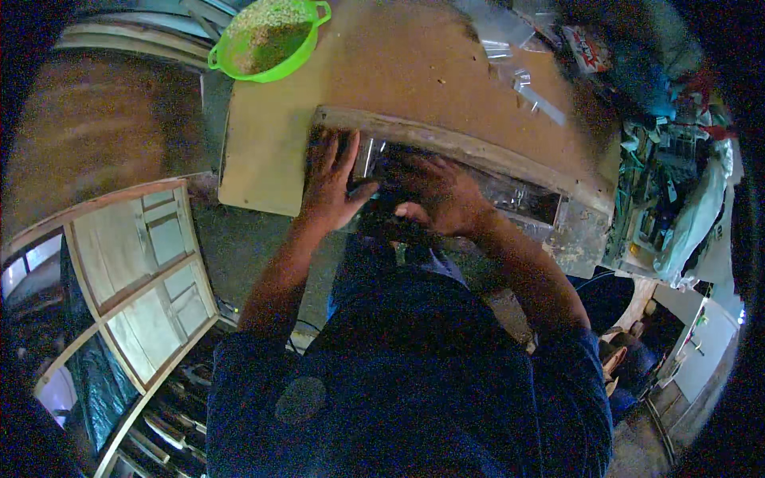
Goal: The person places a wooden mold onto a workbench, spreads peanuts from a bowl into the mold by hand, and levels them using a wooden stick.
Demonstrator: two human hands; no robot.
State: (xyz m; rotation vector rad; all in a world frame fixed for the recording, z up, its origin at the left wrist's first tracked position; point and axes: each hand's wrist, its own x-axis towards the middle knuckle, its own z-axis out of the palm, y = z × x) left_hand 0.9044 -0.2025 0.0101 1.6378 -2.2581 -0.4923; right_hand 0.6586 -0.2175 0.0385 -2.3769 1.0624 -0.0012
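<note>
My left hand (335, 179) lies with straight, parted fingers at the left part of a dark, glossy strip (532, 199) along the table's near side, beside a clear, shiny piece (371, 155). My right hand (446, 199) rests just right of it, fingers apart and slightly curved, thumb pointing toward the left hand. A worn wooden rail (462, 141) runs just beyond both hands. What lies under the palms is dark and hard to make out.
A green basin (271, 68) with pale grains sits at the back left, near a yellowish board (255, 159). Clear plastic strips (538, 103) lie at the back right, beside piled bags (685, 215). Wood-framed panels (135, 327) stand at the lower left.
</note>
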